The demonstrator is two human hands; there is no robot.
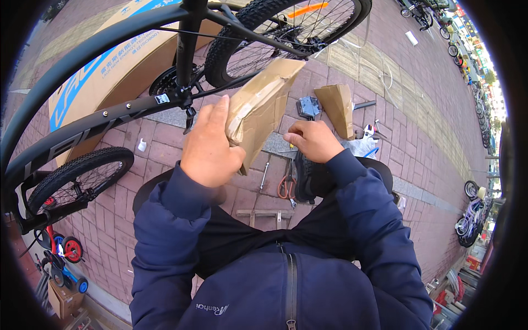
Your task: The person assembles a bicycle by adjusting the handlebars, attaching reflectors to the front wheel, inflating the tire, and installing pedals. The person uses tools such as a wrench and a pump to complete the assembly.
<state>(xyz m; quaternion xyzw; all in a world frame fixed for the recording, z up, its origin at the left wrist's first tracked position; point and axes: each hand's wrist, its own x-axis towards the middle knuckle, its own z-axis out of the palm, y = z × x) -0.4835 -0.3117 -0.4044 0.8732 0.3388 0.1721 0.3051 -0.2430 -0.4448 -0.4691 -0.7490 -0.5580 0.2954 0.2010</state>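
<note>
My left hand [212,146] grips a brown cardboard box [264,104], narrow and creased, with tape along one edge. The box is held up at a tilt in front of me, beside the black bicycle frame [146,104]. To the right of the box, apart from it, my right hand [314,140] has its fingers curled in with the thumb against them. Whether anything small is between those fingers is hidden. Just beyond the right hand lie a small grey-blue packet [308,106] and a second folded cardboard piece [335,109].
A large carton [118,71] stands behind the bicycle, whose two wheels reach left and far ahead. On the brick paving lie a wrench [264,175], orange-handled pliers [285,187] and a clear plastic bag [363,146]. Children's bikes [66,253] stand lower left; parked bicycles [472,217] line the right.
</note>
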